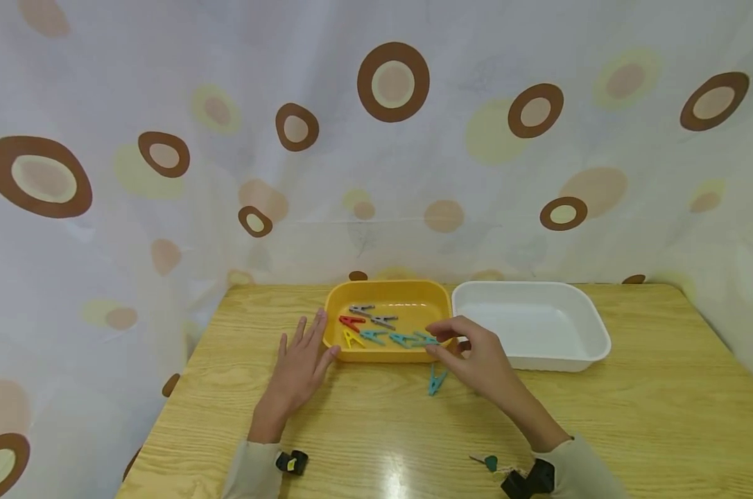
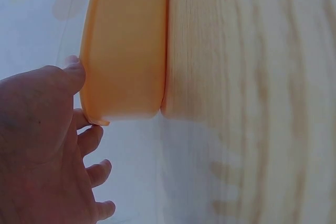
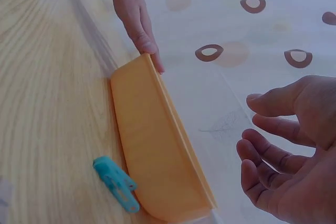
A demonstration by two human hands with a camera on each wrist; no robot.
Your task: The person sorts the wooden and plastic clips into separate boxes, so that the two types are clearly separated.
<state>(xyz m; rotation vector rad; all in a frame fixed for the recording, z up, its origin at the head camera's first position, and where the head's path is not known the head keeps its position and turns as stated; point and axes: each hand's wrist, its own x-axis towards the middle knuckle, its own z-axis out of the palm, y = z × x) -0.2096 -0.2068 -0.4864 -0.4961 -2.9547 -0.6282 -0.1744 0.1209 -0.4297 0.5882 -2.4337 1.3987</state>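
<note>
Scene: wooden table (image 1: 632,416) with a pale grain is carrying a shallow yellow plastic tray (image 1: 385,294) and, just beside it on the right, a white rectangular plastic tray (image 1: 591,333); a spotted curtain (image 1: 376,138) is hanging behind.

Tray contents: small plastic clothes pegs (image 1: 376,329) are lying loose in the yellow plastic tray, grey, red, yellow and teal.

Loose peg: a single teal plastic clothes peg (image 1: 436,380) is lying on the table just in front of the yellow tray's near right corner, clear of the wall; the right wrist view is showing it (image 3: 116,183) close by the tray's outer side.

Left hand: the left hand (image 1: 301,364) is resting flat on the table with fingers straight and spread, its thumb touching the yellow tray's left rim (image 2: 89,116); it is holding nothing.

Right hand: the right hand (image 1: 476,353) is hovering at the tray's near right corner, fingers loosely bent and parted, nothing between them (image 3: 286,166).

Key relation: the teal peg is sitting just below and to the left of the right fingertips, its long axis running roughly toward and away from the person, slightly slanted; the right hand is much the nearer of the two.
</note>
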